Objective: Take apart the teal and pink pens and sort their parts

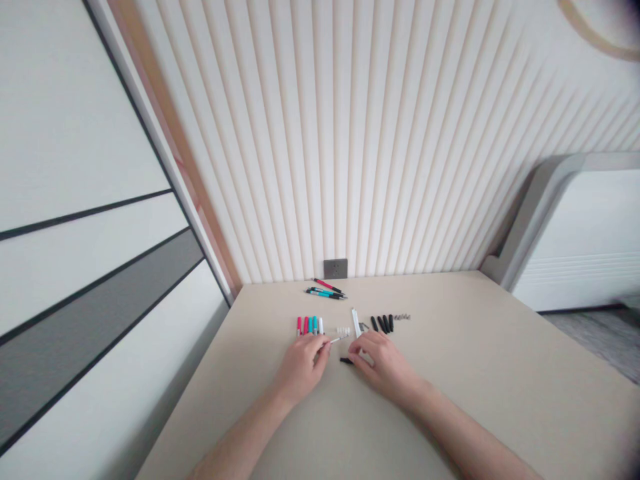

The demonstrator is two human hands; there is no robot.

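My left hand (303, 363) pinches a thin pale pen refill (337, 340), which points to the right toward my other hand. My right hand (383, 363) is closed at the fingertips, with a short black pen grip (345, 361) sticking out to their left. Just beyond the left hand stands a row of pink, teal and white pen barrels (310, 325). Small clear pieces (343, 331) lie between the hands. White refills (355, 321) rest beyond the right fingers, beside several black pen grips (384, 324) and a row of small springs (403, 317).
Assembled pens, one red (327, 286) and others blue (325, 293), lie near the back edge of the table (450, 320). A dark socket (335, 269) is on the ribbed wall behind. A pale cabinet (100, 320) borders the left side.
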